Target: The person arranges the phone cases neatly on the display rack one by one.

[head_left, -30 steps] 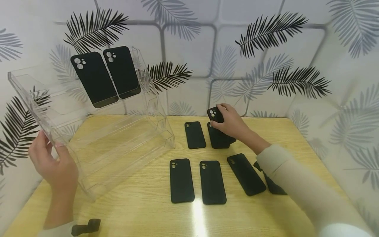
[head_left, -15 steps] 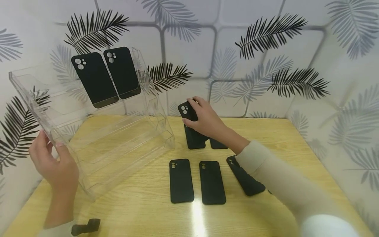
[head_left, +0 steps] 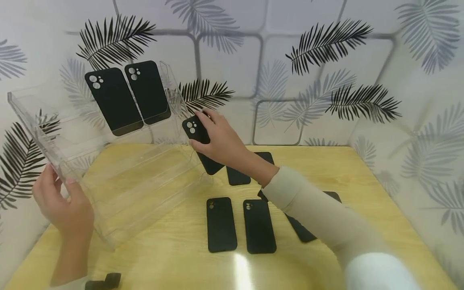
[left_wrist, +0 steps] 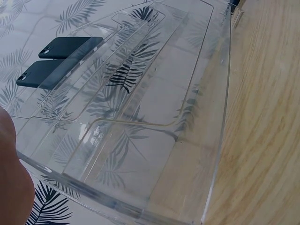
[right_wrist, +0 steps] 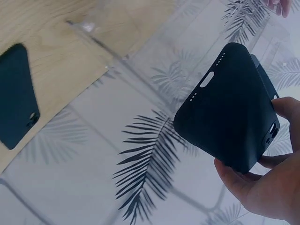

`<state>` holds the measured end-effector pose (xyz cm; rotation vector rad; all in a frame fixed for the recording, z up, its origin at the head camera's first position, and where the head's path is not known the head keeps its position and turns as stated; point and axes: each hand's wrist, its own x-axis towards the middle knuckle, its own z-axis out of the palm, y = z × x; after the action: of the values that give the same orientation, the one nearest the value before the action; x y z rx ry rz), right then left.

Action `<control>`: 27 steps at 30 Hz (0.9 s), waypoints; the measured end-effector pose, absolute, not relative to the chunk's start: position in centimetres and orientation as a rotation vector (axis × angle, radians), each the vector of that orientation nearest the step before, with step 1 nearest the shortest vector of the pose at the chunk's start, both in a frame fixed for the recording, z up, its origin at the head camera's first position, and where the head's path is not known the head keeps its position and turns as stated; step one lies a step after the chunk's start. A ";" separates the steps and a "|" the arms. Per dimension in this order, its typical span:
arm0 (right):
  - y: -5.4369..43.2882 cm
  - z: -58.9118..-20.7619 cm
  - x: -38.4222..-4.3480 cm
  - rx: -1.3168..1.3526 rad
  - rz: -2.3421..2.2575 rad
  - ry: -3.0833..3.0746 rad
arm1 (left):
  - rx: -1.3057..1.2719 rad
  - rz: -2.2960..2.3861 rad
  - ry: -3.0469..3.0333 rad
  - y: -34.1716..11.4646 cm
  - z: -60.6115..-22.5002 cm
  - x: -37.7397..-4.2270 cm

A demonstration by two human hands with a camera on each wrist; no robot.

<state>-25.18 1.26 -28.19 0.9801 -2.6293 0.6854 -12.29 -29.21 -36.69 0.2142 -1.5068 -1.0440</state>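
My left hand (head_left: 63, 201) grips the left side panel of a clear acrylic tiered display rack (head_left: 145, 177), thumb on the near side. Two black phone cases (head_left: 114, 98) stand side by side on the rack's top tier, camera cutouts up. In the head view my right hand (head_left: 222, 139) pinches another black phone case (head_left: 203, 139) by its long edges, beside the rack's right side panel. The right wrist view shows this held case (right_wrist: 229, 110) from its port end, thumb on one edge and fingers on the other. Part of the left hand (left_wrist: 14, 173) shows in the left wrist view.
More black phone cases lie on the wooden table (head_left: 174, 257): two in front, one at left (head_left: 222, 224) and one at right (head_left: 259, 226). Others, one of them a rear case (head_left: 237, 176), lie partly hidden by the right arm. A leaf-patterned wall covering (head_left: 275, 60) rises behind.
My right hand has carried its phone case leftward from above the rear cases to the rack's right side. The left hand keeps its grip on the rack; the head view has tilted slightly.
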 end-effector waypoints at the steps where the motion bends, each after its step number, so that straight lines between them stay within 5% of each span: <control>1: 0.9 -28.1 -25.1 0.977 0.679 -2.629 | 0.220 -1.039 -1.507 -29.3 -36.8 -12.3; 27: -7.0 -23.3 -23.9 0.963 0.802 -2.552 | 0.190 -1.013 -1.543 -30.0 -37.2 -12.2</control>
<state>-23.90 -6.96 -23.30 0.9634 -2.5516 0.8017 -12.21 -30.02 -37.19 0.1902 -1.5433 -1.0130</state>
